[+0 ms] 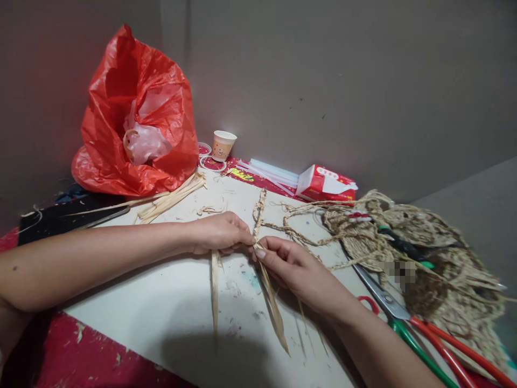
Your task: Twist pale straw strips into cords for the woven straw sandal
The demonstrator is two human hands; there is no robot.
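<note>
Both hands meet over the white board at the lower end of a pale braid (259,210). My left hand (222,233) is closed, its thumb and finger pinching the braid's working end, and a dry strip (215,293) hangs below it. Touching the same spot from the right, my right hand (288,261) pinches the strands with thumb and forefinger. From its fingers a wider dry leaf strip (274,310) hangs toward the front, with thinner strands beside it. The braid runs away from the hands toward the back of the board.
A red plastic bag (161,156) stands back left, near pale strips (173,198). Behind are a paper cup (223,145) and a tissue pack (326,184). Woven straw pieces (428,226) and large scissors (385,299) lie right, by my right forearm. The white board (121,302) lies underneath.
</note>
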